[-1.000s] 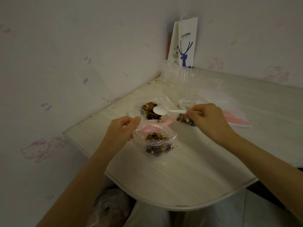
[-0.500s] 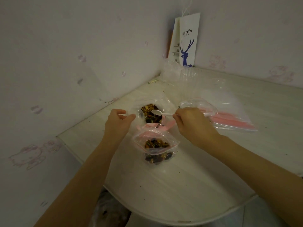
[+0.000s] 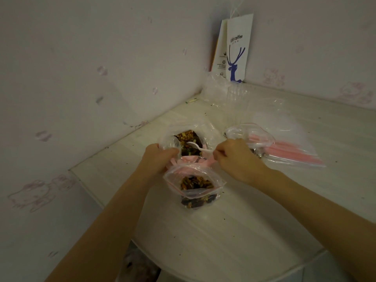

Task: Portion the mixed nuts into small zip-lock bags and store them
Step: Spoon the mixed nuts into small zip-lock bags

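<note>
A large clear bag of mixed nuts (image 3: 188,140) stands open near the wall. My left hand (image 3: 157,157) grips its near left rim. My right hand (image 3: 237,157) holds a white plastic spoon (image 3: 198,147), whose bowl hangs over the nuts in that bag. In front of both hands a small zip-lock bag (image 3: 195,187) with a pink seal stands open, partly filled with nuts. Another small bag (image 3: 249,135) with a few nuts lies behind my right hand, partly hidden.
A pile of empty zip-lock bags with pink seals (image 3: 293,151) lies to the right. A white paper coffee bag (image 3: 237,49) and crumpled clear plastic (image 3: 217,89) stand in the back corner. The white table (image 3: 234,231) ends in a rounded edge near me. Walls close the left and back.
My left hand left the small bag and moved back to grip the large bag's rim. My right hand carried the spoon left, over the nuts in the large bag.
</note>
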